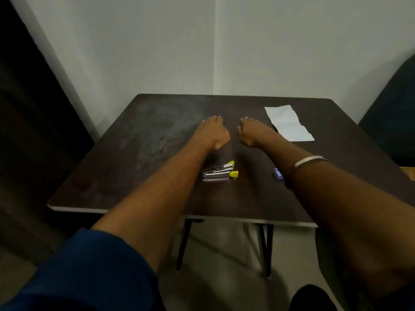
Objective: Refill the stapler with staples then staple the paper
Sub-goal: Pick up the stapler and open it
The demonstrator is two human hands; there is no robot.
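A small metal stapler [219, 172] with yellow ends lies on its side near the middle of the dark table [112, 176], between my forearms. A small purple staple box [277, 173] sits to its right, just beside my right forearm. A folded white paper [288, 124] lies at the back right. My left hand [212, 132] and my right hand [250, 133] stretch out side by side over the table beyond the stapler, both curled into loose fists with nothing in them.
The table stands in a corner of pale walls. A dark chair [390, 122] stands at the right, and a dark panel [33, 108] runs along the left. A metal bangle [310, 161] circles my right wrist. Table legs and pale floor show below the front edge.
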